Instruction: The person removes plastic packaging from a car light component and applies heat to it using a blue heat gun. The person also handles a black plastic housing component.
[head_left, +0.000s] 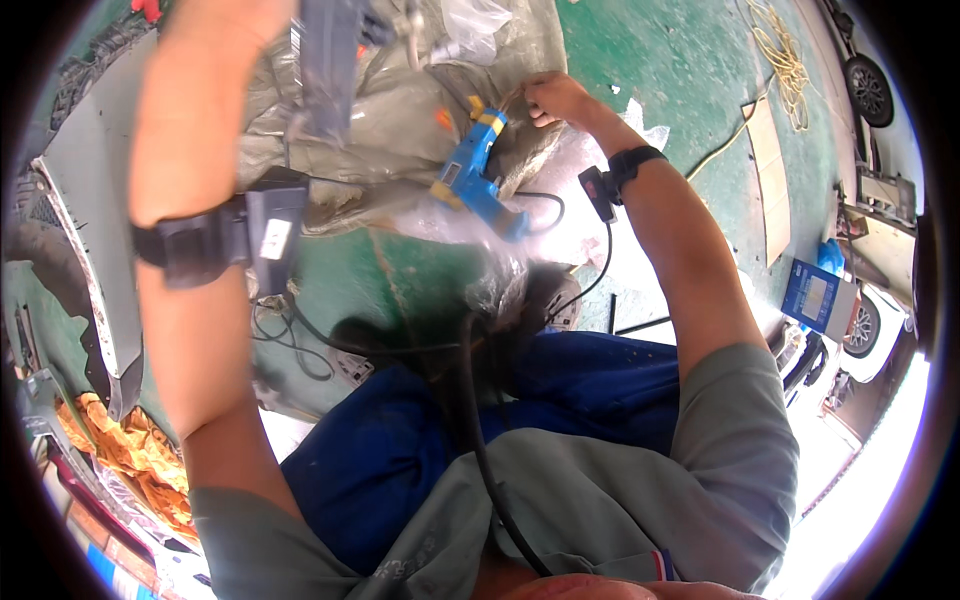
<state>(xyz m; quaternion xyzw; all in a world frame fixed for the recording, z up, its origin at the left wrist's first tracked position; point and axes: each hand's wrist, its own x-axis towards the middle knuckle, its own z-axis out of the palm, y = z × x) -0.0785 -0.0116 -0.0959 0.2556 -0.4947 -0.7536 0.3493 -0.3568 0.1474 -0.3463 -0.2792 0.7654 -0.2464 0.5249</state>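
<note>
My left hand (225,25), blurred and partly cut off at the top, is at the end of a dark grey plastic part (325,75). The part is smeared by motion too and appears to be in that hand, though the fingers are hidden. My right hand (557,98) is closed at the edge of a crumpled tan plastic sheet (395,150); what its fingers pinch is too small to make out. Just left of and below it lies a blue gun-shaped corded tool (470,170) with a yellow front end, its handle toward me.
A large pale grey panel (95,200) stands at the left, with orange crumpled wrapping (130,455) nearer me. Black cables cross near my knees. On the green floor (650,50) at the right are a cardboard strip (768,180), yellow rope (785,65) and a blue box (818,297).
</note>
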